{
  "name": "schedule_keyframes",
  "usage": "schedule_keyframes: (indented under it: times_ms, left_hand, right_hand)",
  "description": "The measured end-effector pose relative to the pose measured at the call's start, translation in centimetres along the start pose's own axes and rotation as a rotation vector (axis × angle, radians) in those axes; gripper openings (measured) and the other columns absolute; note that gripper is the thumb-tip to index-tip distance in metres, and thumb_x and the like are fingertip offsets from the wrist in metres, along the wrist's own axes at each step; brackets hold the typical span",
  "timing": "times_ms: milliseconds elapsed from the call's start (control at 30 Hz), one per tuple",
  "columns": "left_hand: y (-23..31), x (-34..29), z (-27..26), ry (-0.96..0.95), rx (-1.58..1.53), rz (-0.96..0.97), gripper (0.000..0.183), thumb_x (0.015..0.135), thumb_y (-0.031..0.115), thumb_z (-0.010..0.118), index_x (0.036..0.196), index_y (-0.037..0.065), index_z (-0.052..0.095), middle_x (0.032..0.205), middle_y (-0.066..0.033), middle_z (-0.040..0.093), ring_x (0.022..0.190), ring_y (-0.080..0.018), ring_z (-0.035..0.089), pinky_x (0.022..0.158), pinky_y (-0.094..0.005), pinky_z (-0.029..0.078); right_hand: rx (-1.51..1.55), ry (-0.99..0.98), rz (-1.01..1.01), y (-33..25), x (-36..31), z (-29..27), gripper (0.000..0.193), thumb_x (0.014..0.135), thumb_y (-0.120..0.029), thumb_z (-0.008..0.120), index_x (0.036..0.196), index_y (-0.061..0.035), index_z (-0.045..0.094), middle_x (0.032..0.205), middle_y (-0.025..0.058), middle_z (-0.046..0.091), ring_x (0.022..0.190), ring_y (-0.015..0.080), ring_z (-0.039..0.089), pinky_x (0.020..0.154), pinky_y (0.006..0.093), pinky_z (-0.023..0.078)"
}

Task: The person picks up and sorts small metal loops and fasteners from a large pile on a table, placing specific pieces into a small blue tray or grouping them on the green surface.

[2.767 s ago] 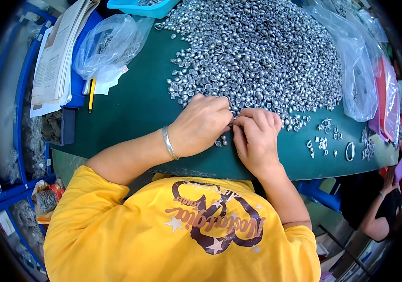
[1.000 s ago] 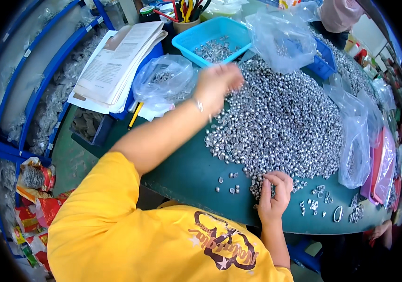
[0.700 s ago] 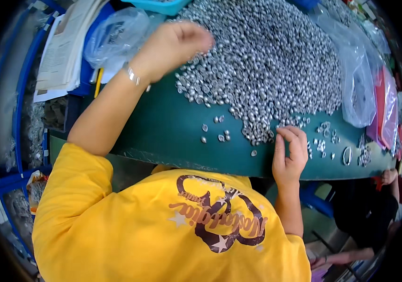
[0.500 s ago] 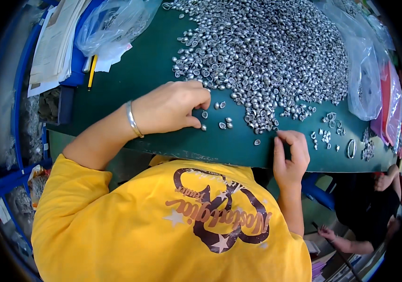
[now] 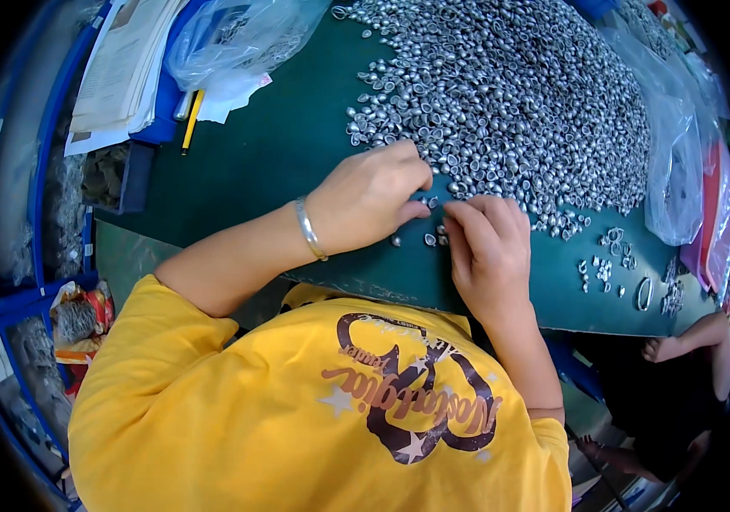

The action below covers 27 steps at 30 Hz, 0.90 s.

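Observation:
A large heap of small silver metal pieces (image 5: 501,102), rounded with hollow undersides, covers the far part of the green table. My left hand (image 5: 369,200), wearing a silver bangle (image 5: 308,229), is at the heap's near left edge. Its fingers are curled toward the thumb; anything they grip is too small to make out. Close by on the right, my right hand (image 5: 494,252) has its thumb and fingers drawn together, and their tips hide what is between them. Between and below the hands lie a few loose pieces, including a hollow one (image 5: 430,240) and a rounded one (image 5: 395,241).
Small metal parts (image 5: 604,271) and an oval ring (image 5: 644,293) lie at the right. Plastic bags (image 5: 672,162) border the heap. Papers (image 5: 126,68), a yellow pencil (image 5: 193,122) and a dark bin (image 5: 130,177) stand left. Another person's arm (image 5: 689,337) shows lower right.
My right hand has moved left, close to my left hand, and its fingers now cover some loose pieces. The view has shifted, so the table appears farther right and tilted.

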<state>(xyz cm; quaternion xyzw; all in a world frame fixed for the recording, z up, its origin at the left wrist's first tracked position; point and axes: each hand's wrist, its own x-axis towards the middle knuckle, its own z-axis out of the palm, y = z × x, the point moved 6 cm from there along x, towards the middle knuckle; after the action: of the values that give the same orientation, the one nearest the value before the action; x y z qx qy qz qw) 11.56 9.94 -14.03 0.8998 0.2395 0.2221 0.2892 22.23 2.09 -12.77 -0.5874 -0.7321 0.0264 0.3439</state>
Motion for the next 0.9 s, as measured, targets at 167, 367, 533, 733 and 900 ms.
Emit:
schedule_keyframes:
  times_ms: [167,367,533,733,900]
  left_hand:
    - [-0.4,-0.5,0.2,0.02,0.001,0.002,0.015,0.067,0.001,0.067,0.078,0.002,0.057,0.079,-0.01,0.053,0.073,-0.0268,0.055,0.062,-0.0327,0.046]
    - [-0.5,-0.4,-0.5,0.05,-0.231,-0.027,0.015,0.07,0.0,0.066,0.085,0.0,0.06,0.08,-0.0082,0.057,0.069,-0.0187,0.059,0.06,-0.0259,0.047]
    - [-0.9,-0.8,0.9,-0.128,-1.122,-0.473,0.013,0.08,0.0,0.06,0.092,-0.003,0.059,0.087,-0.0077,0.062,0.077,-0.0136,0.063,0.066,-0.0212,0.05]
    - [-1.0,-0.7,1.2,-0.193,-1.279,-0.556,0.014,0.08,-0.001,0.06,0.094,-0.004,0.058,0.084,-0.0116,0.064,0.074,-0.016,0.064,0.067,-0.0232,0.051]
    - [-1.6,-1.1,2.1,-0.208,-1.646,-0.689,0.017,0.081,-0.004,0.053,0.098,-0.004,0.056,0.093,-0.0155,0.062,0.08,-0.0198,0.064,0.068,-0.0258,0.053]
  right_hand:
    - [-0.092,-0.168,0.028,0.1,1.3,1.6,0.016,0.072,-0.01,0.064,0.087,-0.0055,0.06,0.08,0.0063,0.055,0.077,0.0239,0.051,0.066,0.0354,0.036]
    - [0.367,-0.022,0.322,1.6,0.3,0.5,0.017,0.073,0.0,0.062,0.09,-0.0023,0.06,0.085,0.0096,0.057,0.071,0.0206,0.057,0.061,0.0285,0.045]
    - [1.208,-0.061,0.777,2.5,-1.7,1.6,0.014,0.083,0.007,0.051,0.097,0.0066,0.056,0.09,0.0107,0.061,0.076,0.0158,0.061,0.066,0.0242,0.052]
    - [1.471,-0.011,0.853,2.9,-2.6,2.3,0.016,0.083,0.006,0.051,0.099,0.0062,0.054,0.09,0.0139,0.061,0.078,0.0185,0.062,0.071,0.0288,0.053]
    - [1.775,0.012,0.888,3.4,-2.6,2.8,0.018,0.083,0.004,0.052,0.102,0.0042,0.052,0.088,0.0144,0.06,0.076,0.0194,0.062,0.071,0.0296,0.053]
